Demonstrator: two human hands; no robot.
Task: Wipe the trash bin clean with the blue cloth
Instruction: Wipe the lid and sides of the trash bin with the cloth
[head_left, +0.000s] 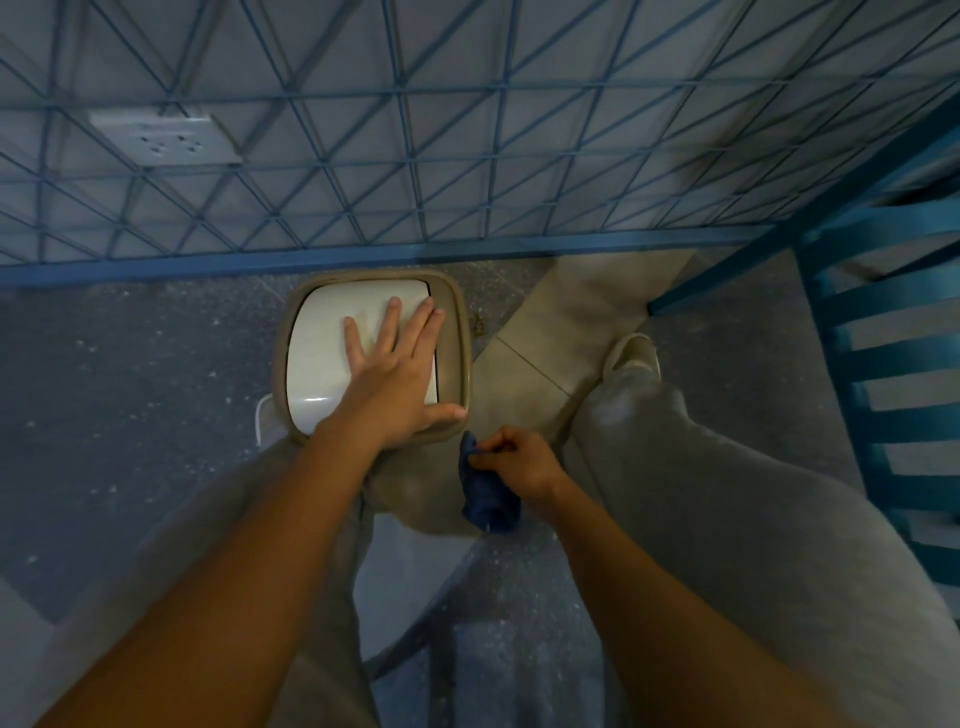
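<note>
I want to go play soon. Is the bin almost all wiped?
Probably not finished. Done: the blue cloth is picked up. In hand: the left hand lies flat on the white lid, steadying the trash bin, while the right hand pinches the cloth low by the bin's near side. Left: nothing shows which parts are clean, so the lid and sides may need wiping.
</note>
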